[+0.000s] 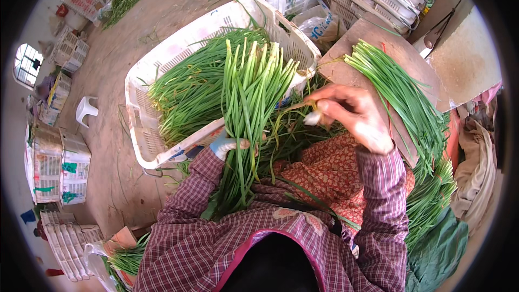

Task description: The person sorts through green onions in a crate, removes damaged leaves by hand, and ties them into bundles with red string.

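Observation:
My left hand (229, 144), in a pale covering with bare fingertips, is wrapped around a bunch of garlic chives (246, 94). The pale cut ends point up and away from me; the long green leaves hang over my lap. To the right of the bunch, my right hand (351, 112) is closed in a pinch on a thin yellowed chive leaf (294, 106). Something white shows at its fingertips, perhaps a finger wrap. Loose leaves (286, 130) lie between the hands. A white plastic basket (141, 139) in front of me holds more chives (189, 89).
On a board (346, 70) at the right rests another chive bunch (397, 86), with more chives (432, 200) below it. Stacked white crates (378, 0) stand at the far right. A white stool (86, 110) and more crates (59, 162) are on the left.

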A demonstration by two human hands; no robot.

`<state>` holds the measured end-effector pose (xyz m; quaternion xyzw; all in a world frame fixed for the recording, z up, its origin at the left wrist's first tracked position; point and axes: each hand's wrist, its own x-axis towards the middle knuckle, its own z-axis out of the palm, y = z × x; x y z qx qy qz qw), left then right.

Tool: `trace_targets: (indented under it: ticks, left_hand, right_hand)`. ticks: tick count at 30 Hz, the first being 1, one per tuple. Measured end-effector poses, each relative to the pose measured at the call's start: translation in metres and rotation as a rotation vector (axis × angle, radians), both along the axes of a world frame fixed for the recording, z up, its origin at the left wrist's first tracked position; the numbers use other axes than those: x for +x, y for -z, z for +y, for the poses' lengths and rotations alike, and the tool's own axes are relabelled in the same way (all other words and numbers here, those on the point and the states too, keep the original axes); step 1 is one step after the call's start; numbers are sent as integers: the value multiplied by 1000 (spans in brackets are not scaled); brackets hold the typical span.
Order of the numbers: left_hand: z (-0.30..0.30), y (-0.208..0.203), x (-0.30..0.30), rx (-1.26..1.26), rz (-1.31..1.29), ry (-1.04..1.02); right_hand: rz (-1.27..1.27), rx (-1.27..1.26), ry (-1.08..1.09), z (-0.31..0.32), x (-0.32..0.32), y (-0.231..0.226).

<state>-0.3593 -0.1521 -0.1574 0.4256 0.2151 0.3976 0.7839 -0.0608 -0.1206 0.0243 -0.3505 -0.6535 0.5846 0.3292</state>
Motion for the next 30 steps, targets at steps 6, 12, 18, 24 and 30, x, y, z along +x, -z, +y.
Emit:
trace_targets:
  ticks: [6,12,18,24,30]
  left_hand:
    - [-4,-7,3,158,195,-152]
    - [-10,-40,17,138,407,-252]
    - [-14,-61,27,65,439,-228]
    - [-18,-59,36,86,397,-307]
    - [-19,-55,38,55,471,-281]
  right_hand:
    - [-641,649,311,22,-3,52]
    - [-347,877,487,25,-49,26]
    - [-603,1134,493,40,-60,29]
    - [-758,1140,449,42,-54,31]
    - [-698,915,362,45,-53,43]
